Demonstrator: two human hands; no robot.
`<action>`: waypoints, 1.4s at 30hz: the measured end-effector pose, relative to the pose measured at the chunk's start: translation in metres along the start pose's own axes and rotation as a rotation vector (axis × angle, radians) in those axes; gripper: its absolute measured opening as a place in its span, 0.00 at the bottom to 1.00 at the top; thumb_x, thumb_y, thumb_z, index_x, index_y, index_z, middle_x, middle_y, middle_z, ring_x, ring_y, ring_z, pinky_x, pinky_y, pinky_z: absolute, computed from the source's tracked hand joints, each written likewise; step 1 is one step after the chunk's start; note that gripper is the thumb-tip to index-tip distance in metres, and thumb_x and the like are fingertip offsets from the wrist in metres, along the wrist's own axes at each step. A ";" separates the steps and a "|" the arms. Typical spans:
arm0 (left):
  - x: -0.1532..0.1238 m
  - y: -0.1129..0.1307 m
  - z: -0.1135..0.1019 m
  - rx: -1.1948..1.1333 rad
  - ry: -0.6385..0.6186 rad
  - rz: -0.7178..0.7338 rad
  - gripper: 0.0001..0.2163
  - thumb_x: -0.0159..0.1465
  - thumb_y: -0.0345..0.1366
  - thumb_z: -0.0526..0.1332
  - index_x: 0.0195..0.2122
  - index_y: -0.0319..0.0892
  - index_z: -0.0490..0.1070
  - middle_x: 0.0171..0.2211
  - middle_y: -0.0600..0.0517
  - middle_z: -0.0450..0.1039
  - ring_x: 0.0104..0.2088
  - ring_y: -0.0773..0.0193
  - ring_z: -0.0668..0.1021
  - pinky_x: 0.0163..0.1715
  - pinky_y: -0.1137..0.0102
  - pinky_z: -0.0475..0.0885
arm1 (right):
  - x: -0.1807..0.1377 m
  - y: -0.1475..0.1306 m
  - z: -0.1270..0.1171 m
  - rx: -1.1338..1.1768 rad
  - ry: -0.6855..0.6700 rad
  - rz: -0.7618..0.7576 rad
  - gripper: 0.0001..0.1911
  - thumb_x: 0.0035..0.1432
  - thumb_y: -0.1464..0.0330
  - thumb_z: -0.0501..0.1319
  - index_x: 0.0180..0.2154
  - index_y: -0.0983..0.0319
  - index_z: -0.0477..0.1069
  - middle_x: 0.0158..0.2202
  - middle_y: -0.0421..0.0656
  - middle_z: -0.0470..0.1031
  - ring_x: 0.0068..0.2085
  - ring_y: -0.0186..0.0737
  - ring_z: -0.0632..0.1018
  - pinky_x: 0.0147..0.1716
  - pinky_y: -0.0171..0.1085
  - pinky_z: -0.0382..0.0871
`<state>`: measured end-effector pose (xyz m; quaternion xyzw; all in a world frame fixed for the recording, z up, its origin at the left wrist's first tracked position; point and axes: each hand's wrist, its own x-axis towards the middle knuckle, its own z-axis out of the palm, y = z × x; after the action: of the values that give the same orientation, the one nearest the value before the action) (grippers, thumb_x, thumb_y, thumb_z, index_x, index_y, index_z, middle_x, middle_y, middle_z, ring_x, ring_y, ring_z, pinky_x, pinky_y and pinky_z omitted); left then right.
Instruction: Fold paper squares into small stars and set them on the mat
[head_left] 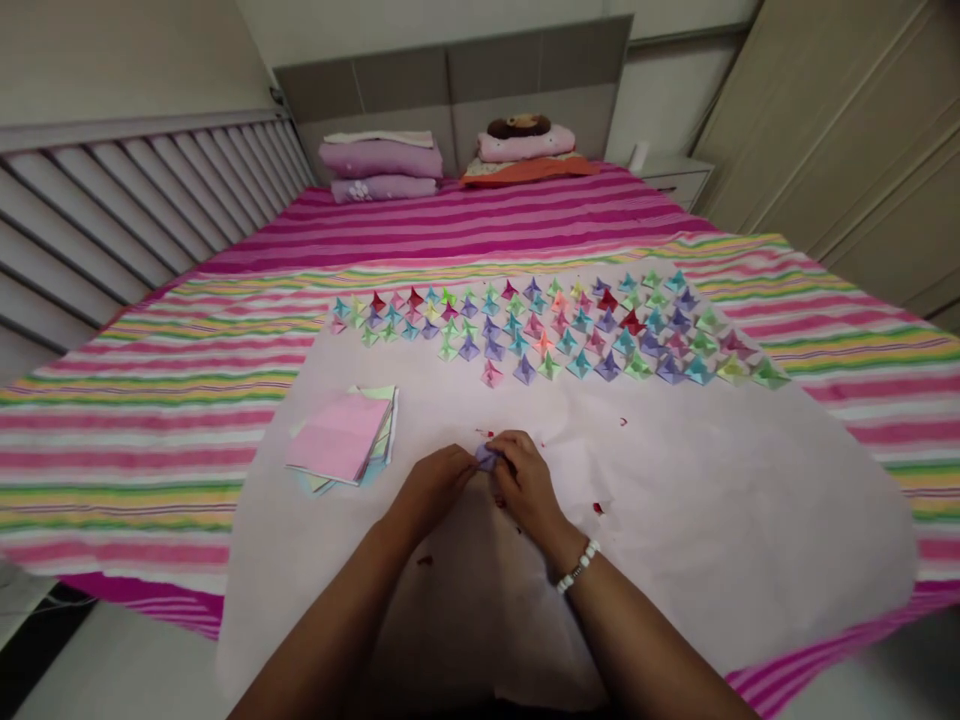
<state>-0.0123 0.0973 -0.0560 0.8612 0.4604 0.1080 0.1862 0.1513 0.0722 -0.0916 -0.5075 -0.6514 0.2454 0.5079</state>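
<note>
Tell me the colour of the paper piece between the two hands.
The paper piece is pale purple, clearest in the head view.

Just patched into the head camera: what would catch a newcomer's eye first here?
The rows of colourful folded paper shapes spread across the far side of the white sheet on the striped bed. Near the middle, the left hand and right hand pinch a small purple paper piece together. A stack of square papers, pink on top, lies just left of them.
</note>
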 end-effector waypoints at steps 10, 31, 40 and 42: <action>-0.001 -0.024 -0.043 -0.244 0.320 -0.043 0.06 0.62 0.35 0.59 0.36 0.44 0.77 0.32 0.51 0.78 0.33 0.64 0.78 0.36 0.70 0.72 | -0.005 -0.004 -0.004 -0.002 0.179 -0.004 0.12 0.60 0.70 0.56 0.46 0.60 0.69 0.47 0.50 0.68 0.38 0.42 0.74 0.38 0.43 0.72; 0.073 -0.190 -0.120 0.168 0.580 -0.788 0.12 0.60 0.34 0.56 0.40 0.41 0.78 0.38 0.46 0.80 0.39 0.55 0.78 0.34 0.68 0.66 | -0.004 0.006 0.004 -0.114 0.242 0.045 0.08 0.60 0.65 0.57 0.40 0.57 0.71 0.43 0.49 0.72 0.40 0.47 0.76 0.35 0.46 0.75; 0.096 -0.207 -0.121 0.273 0.524 -0.814 0.14 0.61 0.34 0.54 0.43 0.42 0.76 0.43 0.43 0.79 0.44 0.52 0.77 0.39 0.64 0.66 | -0.003 0.010 0.005 -0.112 0.225 0.062 0.09 0.59 0.64 0.58 0.41 0.58 0.72 0.44 0.49 0.72 0.40 0.45 0.77 0.34 0.43 0.75; 0.098 -0.209 -0.121 0.286 0.508 -0.818 0.13 0.61 0.34 0.54 0.42 0.42 0.77 0.42 0.43 0.79 0.44 0.52 0.78 0.40 0.64 0.65 | -0.003 0.010 0.005 -0.114 0.222 0.071 0.09 0.59 0.65 0.58 0.41 0.58 0.72 0.44 0.49 0.72 0.39 0.45 0.77 0.34 0.43 0.75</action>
<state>-0.1588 0.3120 -0.0327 0.5734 0.8014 0.1684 -0.0246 0.1511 0.0742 -0.1030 -0.5823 -0.5856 0.1683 0.5382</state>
